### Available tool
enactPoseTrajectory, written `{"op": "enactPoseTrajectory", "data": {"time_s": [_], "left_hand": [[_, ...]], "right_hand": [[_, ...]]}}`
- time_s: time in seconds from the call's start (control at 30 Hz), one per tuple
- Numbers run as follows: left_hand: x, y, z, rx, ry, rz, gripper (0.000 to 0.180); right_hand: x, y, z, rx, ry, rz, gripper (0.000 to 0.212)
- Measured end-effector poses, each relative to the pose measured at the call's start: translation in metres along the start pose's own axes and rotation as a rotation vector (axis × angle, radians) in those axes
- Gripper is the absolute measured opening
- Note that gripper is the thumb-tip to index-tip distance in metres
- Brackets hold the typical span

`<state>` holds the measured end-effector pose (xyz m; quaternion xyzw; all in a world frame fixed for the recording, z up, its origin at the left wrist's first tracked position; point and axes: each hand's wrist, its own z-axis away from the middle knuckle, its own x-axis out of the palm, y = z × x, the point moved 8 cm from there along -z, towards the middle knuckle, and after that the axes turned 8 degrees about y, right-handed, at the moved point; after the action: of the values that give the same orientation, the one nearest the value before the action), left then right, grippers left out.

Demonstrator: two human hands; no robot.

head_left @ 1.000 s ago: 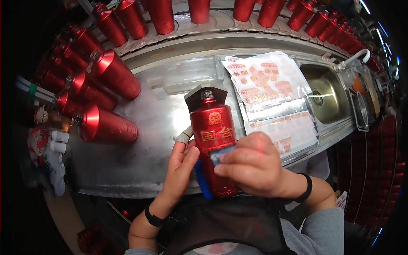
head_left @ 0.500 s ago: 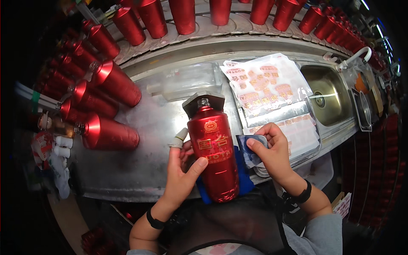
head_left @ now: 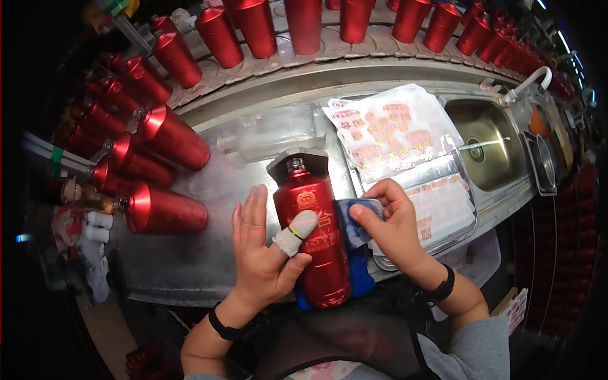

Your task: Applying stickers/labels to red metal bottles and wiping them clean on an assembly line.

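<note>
A red bottle (head_left: 315,269) with gold markings and a clear threaded neck lies in front of me, its neck pointing away, in a dark angular rest. Blue cloth (head_left: 362,278) shows under its lower end. My left hand (head_left: 263,259) is open beside it. The index finger, in a whitish wrap with a yellow band, touches the gold markings; the thumb lies on the bottle's left side and the other fingers stretch out. My right hand (head_left: 396,225) pinches a flat blue piece (head_left: 352,229), perhaps a scraper, against or very near the bottle's right side.
Printed transfer sheets (head_left: 396,130) lie right of the bottle, beside a steel sink (head_left: 486,142) with a white tap (head_left: 531,85). Several red bottles (head_left: 168,209) lie at the left. A curved conveyor (head_left: 342,47) carries more upright ones. A clear glass bottle (head_left: 272,130) lies behind.
My left hand has gone from holding the bottle's left side to laying the wrapped index finger across its front. The blue piece in my right hand has moved left toward the bottle. Conveyor bottles have shifted.
</note>
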<state>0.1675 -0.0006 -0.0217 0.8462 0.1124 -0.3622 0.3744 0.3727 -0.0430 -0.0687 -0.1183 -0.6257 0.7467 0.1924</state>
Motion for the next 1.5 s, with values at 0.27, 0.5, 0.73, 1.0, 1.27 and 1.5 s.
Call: {"op": "enactPoseTrajectory", "data": {"time_s": [0.27,0.5,0.73,1.0,1.27,1.5], "left_hand": [[0.002,-0.017,-0.020,0.042,-0.008,-0.059,0.050],[0.010,-0.019,-0.039,0.075,-0.076,-0.056,0.060],[0.007,-0.015,-0.034,0.179,-0.128,-0.111,0.052],[0.007,-0.022,-0.028,0.192,-0.098,-0.092,0.051],[0.015,-0.021,-0.019,0.166,-0.156,-0.045,0.047],[0.007,0.003,0.006,0.165,-0.120,0.021,0.042]], "right_hand": [[0.006,0.000,0.009,0.106,-0.059,-0.107,0.024],[0.014,0.003,0.010,0.075,-0.083,-0.095,0.024],[0.009,0.002,0.013,0.094,-0.064,-0.082,0.024],[0.006,0.005,0.016,0.110,-0.074,-0.071,0.024],[0.001,0.009,0.019,0.103,-0.052,-0.071,0.022],[-0.016,0.010,0.017,0.138,0.041,-0.148,0.023]]}}
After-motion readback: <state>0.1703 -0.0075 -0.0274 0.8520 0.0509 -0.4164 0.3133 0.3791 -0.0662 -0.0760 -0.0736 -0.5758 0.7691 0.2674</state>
